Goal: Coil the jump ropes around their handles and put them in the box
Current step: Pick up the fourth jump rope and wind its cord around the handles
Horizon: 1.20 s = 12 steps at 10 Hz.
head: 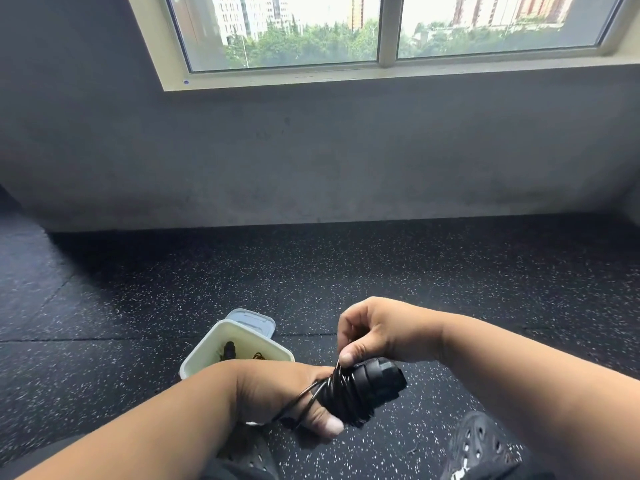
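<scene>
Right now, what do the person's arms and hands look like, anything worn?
Both forearms are bare as far as the frame shows: no sleeves, gloves, watch or rings visible on the left hand or right hand. Short, unpainted nails.

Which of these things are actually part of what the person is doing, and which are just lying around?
Part of the job:
- jump rope, wound round its handles
- left hand holding it
- right hand pinching the cord
- open box holding dark items

Just there:
- box lid
- black shoes
- window
</scene>
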Tool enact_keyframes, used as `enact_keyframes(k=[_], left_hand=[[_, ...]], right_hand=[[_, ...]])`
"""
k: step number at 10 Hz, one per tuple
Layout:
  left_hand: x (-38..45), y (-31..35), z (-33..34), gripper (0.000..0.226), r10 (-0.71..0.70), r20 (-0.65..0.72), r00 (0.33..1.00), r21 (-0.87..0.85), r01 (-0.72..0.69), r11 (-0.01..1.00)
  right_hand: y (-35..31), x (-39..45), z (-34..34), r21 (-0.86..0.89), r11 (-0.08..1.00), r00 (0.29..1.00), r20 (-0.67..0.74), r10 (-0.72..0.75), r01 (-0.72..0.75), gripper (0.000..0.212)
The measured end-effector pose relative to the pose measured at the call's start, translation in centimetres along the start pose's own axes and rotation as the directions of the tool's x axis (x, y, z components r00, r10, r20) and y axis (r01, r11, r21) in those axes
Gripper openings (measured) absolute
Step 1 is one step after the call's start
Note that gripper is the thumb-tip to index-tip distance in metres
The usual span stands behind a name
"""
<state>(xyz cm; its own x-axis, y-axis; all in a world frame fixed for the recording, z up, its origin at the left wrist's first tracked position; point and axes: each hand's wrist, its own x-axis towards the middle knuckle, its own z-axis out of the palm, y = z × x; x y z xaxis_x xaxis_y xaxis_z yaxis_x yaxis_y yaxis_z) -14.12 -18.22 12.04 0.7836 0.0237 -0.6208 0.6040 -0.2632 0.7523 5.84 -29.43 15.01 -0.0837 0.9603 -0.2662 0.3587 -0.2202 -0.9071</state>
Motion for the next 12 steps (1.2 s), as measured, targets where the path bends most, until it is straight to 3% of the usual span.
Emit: enact_keyframes(k=[1,2,3,4,5,6,7,9,10,11,12], left_hand=[[0.1,-0.6,0.6,0.084,-0.008,0.034,0.999,-0.134,0.012,0.991],[0.3,-0.8,0.8,0.067,0.103,0.089,0.991,-0.243,-0.078,0.967],[0.8,-1.1,0.5,0.052,0.102,0.073,0.992,-0.348,-0.071,0.935],[0.9,-0.9,0.6,0.059,0.047,0.004,0.999,-0.364,-0.042,0.931],[1.1,-0.9,0.6,0.063,0.014,-0.055,0.998,-0.373,-0.034,0.927],[1.4,-1.0,0.5,0.053,-0.037,-0.134,0.990,-0.403,-0.020,0.915],[1.0,-0.5,0.0,0.045,-0.005,-0.156,0.988,-0.460,-0.068,0.885],[0.1,0.0,-0.4,0.047,0.037,-0.179,0.983,-0.530,-0.128,0.838],[0.1,0.2,0.0,0.039,0.015,-0.177,0.984,-0.501,-0.103,0.859],[0.3,0.5,1.0,0.026,0.019,-0.163,0.986,-0.493,-0.098,0.865],[-0.5,1.6,1.2,0.010,-0.051,-0.252,0.966,-0.412,-0.060,0.909]], right_hand=[[-1.5,-0.2,0.0,-0.217,0.976,0.994,-0.094,-0.053,0.031,0.029],[-3.0,-0.5,0.4,-0.529,0.846,0.971,-0.164,-0.175,0.063,0.028],[-3.5,-0.5,1.4,-0.651,0.759,0.941,-0.263,-0.215,-0.008,0.021],[-3.2,-0.1,1.7,-0.558,0.819,0.934,-0.346,-0.085,-0.132,0.021],[-3.0,0.0,1.7,-0.355,0.916,0.931,-0.362,0.050,-0.187,0.018],[-3.3,-0.3,2.0,0.123,0.985,0.976,-0.166,0.137,-0.118,0.012],[-3.6,-0.6,2.2,0.417,0.908,0.999,-0.019,0.047,-0.035,0.034],[-3.9,-1.1,1.4,0.233,0.964,0.969,0.178,-0.170,0.126,0.076],[-3.9,-0.6,1.6,-0.118,0.976,0.982,-0.024,-0.188,0.184,0.055],[-3.8,-0.3,2.5,-0.625,0.767,0.917,-0.202,-0.343,0.149,0.052],[-3.9,0.0,4.0,-0.731,0.665,0.923,-0.133,-0.361,0.155,0.061]])
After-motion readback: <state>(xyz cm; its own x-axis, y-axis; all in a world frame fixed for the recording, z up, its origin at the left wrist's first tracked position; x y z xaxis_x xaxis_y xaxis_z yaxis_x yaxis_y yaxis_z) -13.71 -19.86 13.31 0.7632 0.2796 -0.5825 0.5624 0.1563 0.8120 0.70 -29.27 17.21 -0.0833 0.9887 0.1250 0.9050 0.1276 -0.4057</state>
